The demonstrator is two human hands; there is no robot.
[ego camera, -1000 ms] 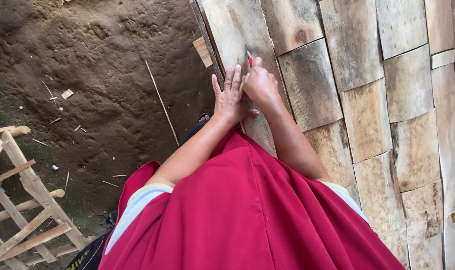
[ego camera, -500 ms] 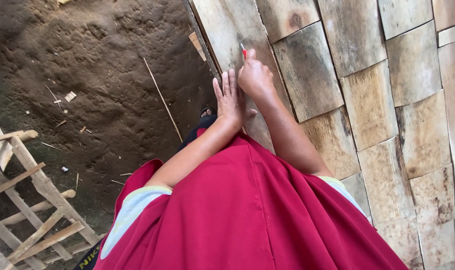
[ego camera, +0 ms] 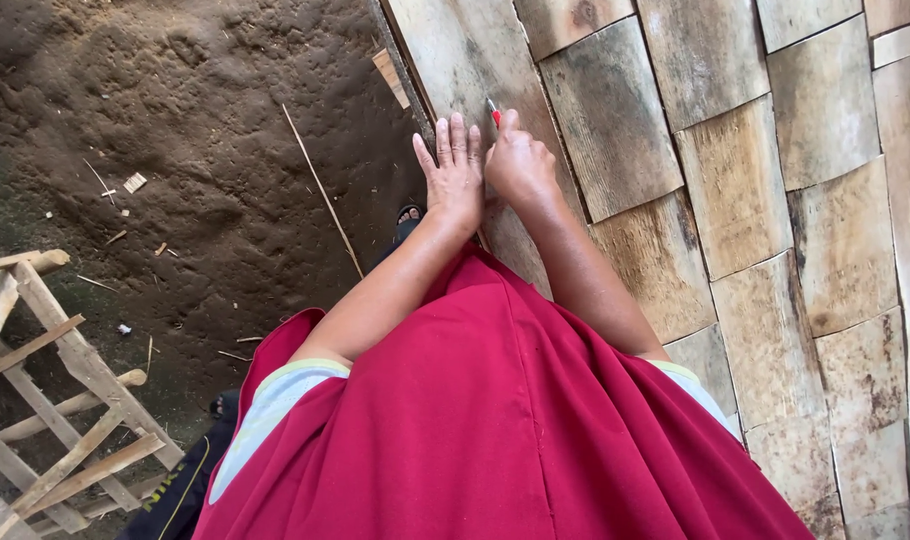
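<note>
- The left hand (ego camera: 453, 178) lay flat with its fingers spread and released, palm against the woven panel (ego camera: 735, 200) of broad, flattened, weathered strips; it gripped nothing, and seemed to steady the surface.
- The right hand (ego camera: 520, 165) sat just beside it, touching it at the thumb side, fingers clenched around a thin red marker (ego camera: 493, 113) whose tip poked out at the far end of the fist and met the panel, as though to draw a line there.
- The marker stood near the panel's left edge, at the far end of both forearms.
- A red garment (ego camera: 495, 430) with pale sleeve hems covered the near part of the view.
- To the left lay bare dirt ground (ego camera: 175, 130) with scattered chips and one long thin stick (ego camera: 320, 190).
- A rough wooden frame (ego camera: 45, 400) of crossed slats stood at the near left, well apart from both hands.
- A sandalled foot (ego camera: 407, 217) showed on the ground just by the panel's edge.
</note>
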